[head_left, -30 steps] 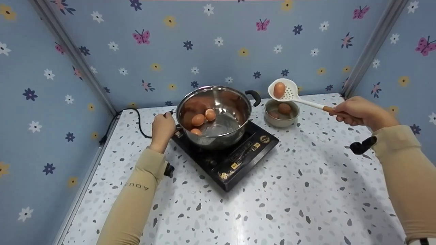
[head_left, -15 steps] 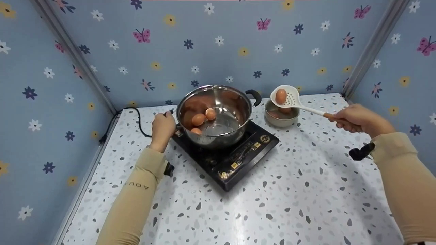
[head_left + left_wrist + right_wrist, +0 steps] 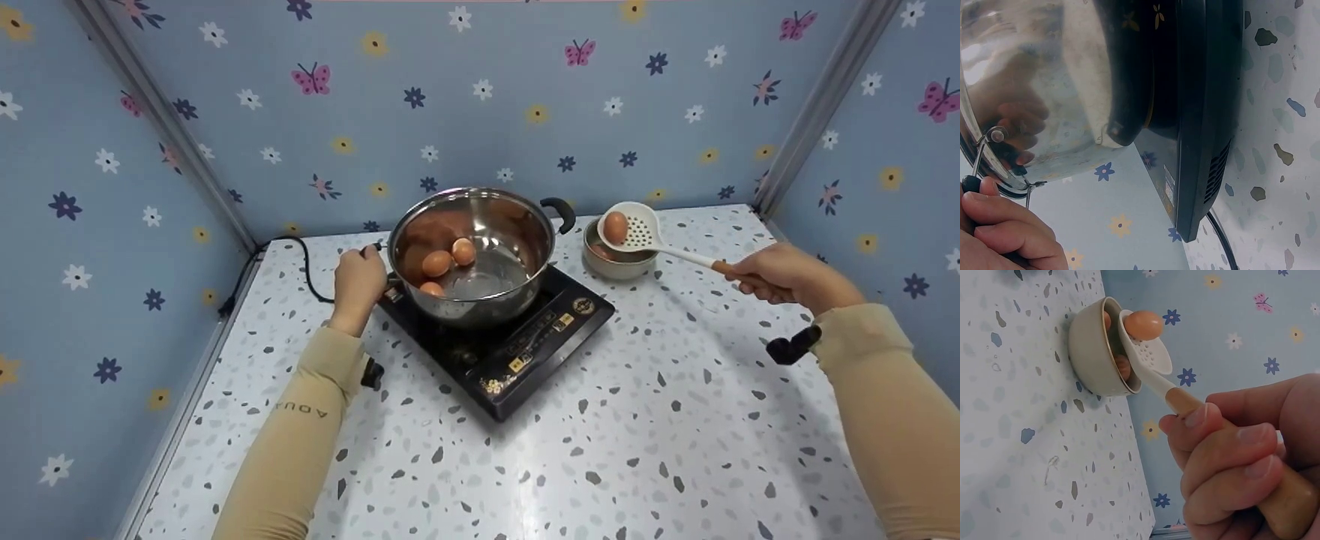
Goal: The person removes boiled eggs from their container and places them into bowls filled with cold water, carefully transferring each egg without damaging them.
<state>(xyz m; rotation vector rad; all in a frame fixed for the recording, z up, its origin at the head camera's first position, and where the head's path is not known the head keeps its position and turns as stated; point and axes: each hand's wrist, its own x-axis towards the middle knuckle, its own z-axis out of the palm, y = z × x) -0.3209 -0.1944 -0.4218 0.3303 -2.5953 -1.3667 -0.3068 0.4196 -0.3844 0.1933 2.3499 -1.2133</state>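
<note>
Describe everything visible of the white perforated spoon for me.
The perforated spoon has a white, plastic-looking scoop with round holes, a slim white neck and a brown, wood-looking handle. The right hand grips the handle. The scoop is over the small bowl, open side up, with one brown egg lying in it. Whether it touches the bowl I cannot tell.

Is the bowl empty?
No, the right wrist view shows two eggs inside the bowl.

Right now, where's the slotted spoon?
Head view, right of the pot: the slotted spoon is gripped by the right hand and carries one egg over the small bowl.
</note>
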